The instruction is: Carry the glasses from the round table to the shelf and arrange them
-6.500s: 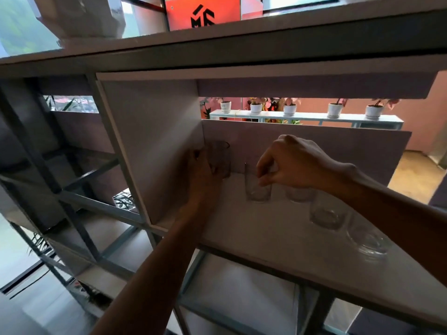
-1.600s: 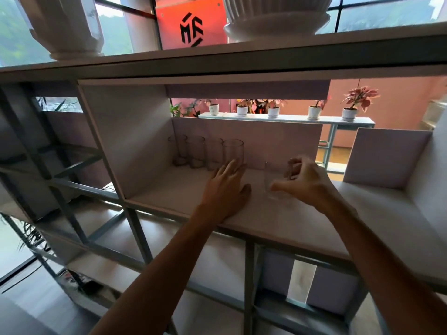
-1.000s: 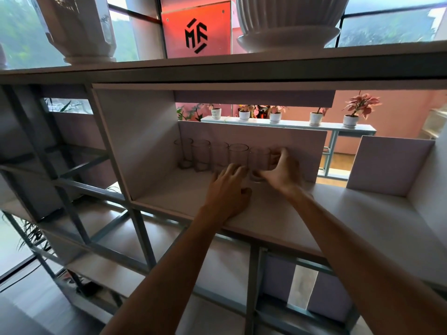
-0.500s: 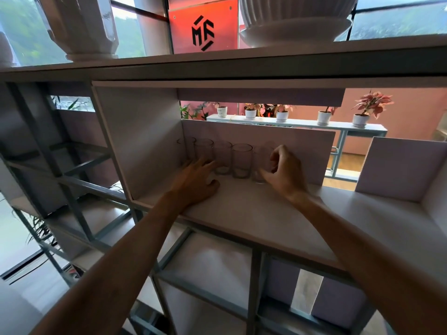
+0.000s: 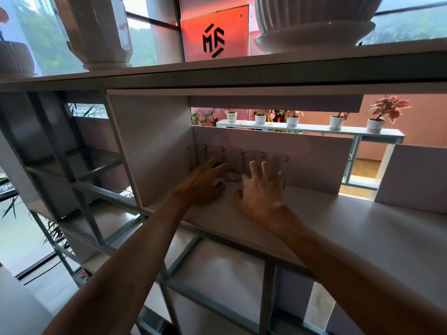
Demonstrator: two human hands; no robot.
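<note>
Several clear glasses [image 5: 235, 160] stand upright in a row along the back panel of the pale shelf [image 5: 350, 228], starting at its left wall. My left hand [image 5: 203, 184] lies in front of the left glasses with fingers stretched toward them, holding nothing. My right hand [image 5: 262, 192] is spread open just in front of the rightmost glass [image 5: 280, 163], fingers straight; its fingertips overlap that glass, and I cannot tell whether they touch it.
White ribbed pots [image 5: 312, 22] and a faceted white vase [image 5: 99, 32] stand on the board above. A low back panel [image 5: 314, 163] and a side panel [image 5: 411, 177] bound the shelf. Small potted plants [image 5: 336, 122] line a white bench behind. Open metal-framed compartments [image 5: 79, 165] lie left and below.
My right hand has let go of the rightmost glass and opened, drawing back a little. My left hand has shifted right along the row. The glasses now stand together in one line.
</note>
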